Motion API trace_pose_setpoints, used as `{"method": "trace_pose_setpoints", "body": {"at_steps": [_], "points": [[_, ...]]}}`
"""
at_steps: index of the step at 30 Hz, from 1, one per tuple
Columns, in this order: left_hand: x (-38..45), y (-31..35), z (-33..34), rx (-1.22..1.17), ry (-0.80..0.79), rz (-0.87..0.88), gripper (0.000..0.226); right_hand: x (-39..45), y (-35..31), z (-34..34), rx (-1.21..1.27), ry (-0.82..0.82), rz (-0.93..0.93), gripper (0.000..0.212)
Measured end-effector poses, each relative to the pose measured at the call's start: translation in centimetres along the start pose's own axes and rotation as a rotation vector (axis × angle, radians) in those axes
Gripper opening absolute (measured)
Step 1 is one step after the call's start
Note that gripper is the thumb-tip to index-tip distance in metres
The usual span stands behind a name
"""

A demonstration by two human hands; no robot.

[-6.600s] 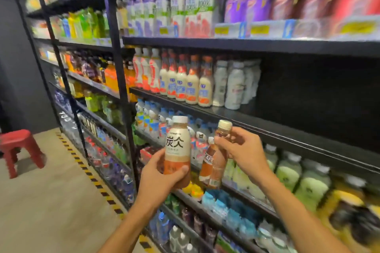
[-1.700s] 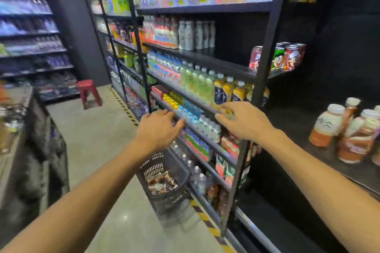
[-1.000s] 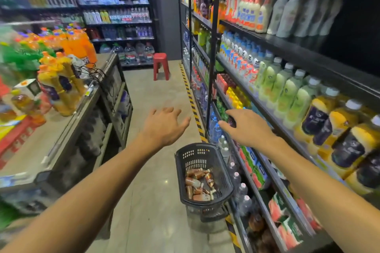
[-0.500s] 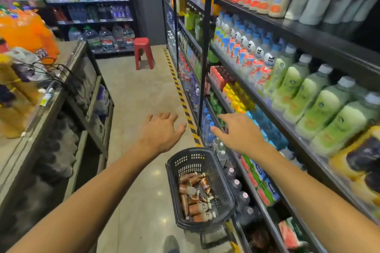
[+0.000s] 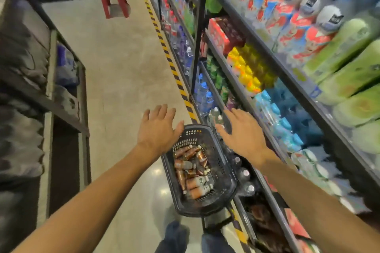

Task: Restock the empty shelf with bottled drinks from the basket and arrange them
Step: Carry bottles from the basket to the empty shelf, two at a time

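left hand (image 5: 158,129) + right hand (image 5: 244,135): both hovering over basket, fingers spread, holding nothing | small brown plastic tea bottles (image 5: 192,172) lying jumbled in dark slotted plastic basket (image 5: 224,172) on floor | rigid, light, probably slick (gripping mid-body looks safest)

Both forearms are bare from the elbow down, with no sleeve, watch, band or ring showing on either. The left hand (image 5: 159,129) and the right hand (image 5: 244,135) are bare as well, ungloved, with short nails at the fingertips, though blur hides finer detail. Well back from the fingers, at the bottom edge, dark blue trouser legs (image 5: 216,241) show, and one dark shoe (image 5: 174,230) appears blurred just beside them.
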State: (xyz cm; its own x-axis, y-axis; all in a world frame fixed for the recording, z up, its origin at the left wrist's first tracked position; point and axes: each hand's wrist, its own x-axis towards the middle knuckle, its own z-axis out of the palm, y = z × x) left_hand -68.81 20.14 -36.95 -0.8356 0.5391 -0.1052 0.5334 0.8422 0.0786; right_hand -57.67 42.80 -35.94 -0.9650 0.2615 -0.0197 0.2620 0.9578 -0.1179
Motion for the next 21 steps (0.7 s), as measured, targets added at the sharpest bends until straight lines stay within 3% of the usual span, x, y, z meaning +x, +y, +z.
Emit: {"method": "trace_pose_setpoints", "body": {"at_steps": [3,7,11,19,21], "points": [[1.5,0.2,4.8,0.002,-0.061,0.003,0.066,1.4,1.5,4.8,-0.006,-0.113,-0.005,0.078],[2.9,0.5,13.5,-0.040,-0.137,-0.001,0.067,2.0,3.7,12.7,0.063,-0.098,-0.010,0.055],[3.8,1.4,23.3,-0.091,-0.294,-0.017,0.065,2.1,6.1,22.1,0.061,-0.253,0.017,0.070],[5.0,3.1,44.5,-0.047,-0.491,0.019,0.084,0.3,9.3,42.7,0.045,-0.493,0.007,0.081],[5.4,3.5,49.3,-0.046,-0.542,0.039,0.079,-0.2,9.9,47.8,0.077,-0.549,0.023,0.081]]}}
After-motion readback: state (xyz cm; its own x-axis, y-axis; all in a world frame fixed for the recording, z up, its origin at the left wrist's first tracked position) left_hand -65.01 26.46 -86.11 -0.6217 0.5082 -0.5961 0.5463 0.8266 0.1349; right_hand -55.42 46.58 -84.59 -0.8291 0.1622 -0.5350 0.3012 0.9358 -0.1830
